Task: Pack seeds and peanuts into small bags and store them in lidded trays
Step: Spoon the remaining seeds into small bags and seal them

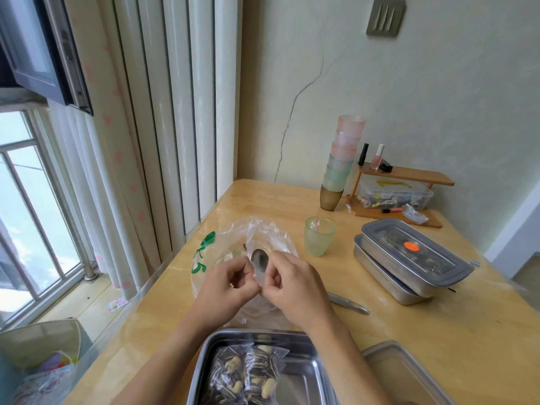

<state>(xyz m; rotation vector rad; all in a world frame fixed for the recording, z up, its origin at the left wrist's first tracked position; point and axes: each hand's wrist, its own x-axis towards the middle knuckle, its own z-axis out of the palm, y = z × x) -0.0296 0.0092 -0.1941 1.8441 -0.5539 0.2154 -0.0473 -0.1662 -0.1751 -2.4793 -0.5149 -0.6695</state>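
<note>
Head view — close, angled down over table [438, 325].

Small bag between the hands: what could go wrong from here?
The left hand and right hand only pinch the small bag by its clear edge; it may slip or stay stuck shut.
The spoon lies in the loose big bag behind them; grabbing it could drag the film and spill what's inside.
The green cup nearby could be knocked.
</note>
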